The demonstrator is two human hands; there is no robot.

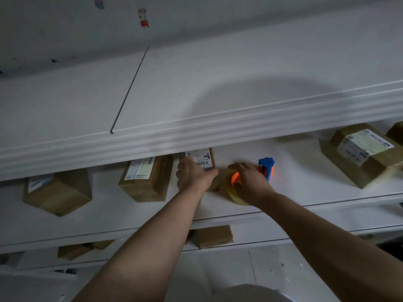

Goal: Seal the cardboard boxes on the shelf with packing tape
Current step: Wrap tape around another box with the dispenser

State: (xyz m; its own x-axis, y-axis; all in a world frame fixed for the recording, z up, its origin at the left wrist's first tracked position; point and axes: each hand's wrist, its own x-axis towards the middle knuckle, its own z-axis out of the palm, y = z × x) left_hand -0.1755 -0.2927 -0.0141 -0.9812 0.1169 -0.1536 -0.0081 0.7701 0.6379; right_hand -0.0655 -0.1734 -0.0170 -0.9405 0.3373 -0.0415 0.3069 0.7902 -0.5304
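Both hands are up at the middle shelf (301, 171). The left hand (195, 176) wraps over a small box (206, 159), fingers curled down its far left side and thumb hooked round its near right corner. The right hand (250, 182) grips the tape dispenser (267, 168) just beside that box, fingers bent over its orange body. One dispenser, then: blue at the head, orange in the middle, carrying a single tape roll (233, 194), clear and yellowish, down on the shelf board. The small box is brown cardboard with a white barcode label on top, its far end tucked under the lip of the upper shelf (196, 88). Count this level and it's five boxes: the held one, a second box (146, 179) close on its left, a far-left box (57, 192), a large box (364, 155) well off to the right with a big pale label, and an edge box (395, 132) cut off by the frame. Below, three more in plain brown: a lower box (214, 236) under the arms and a lower pair (74, 250) to the left, touching each other.
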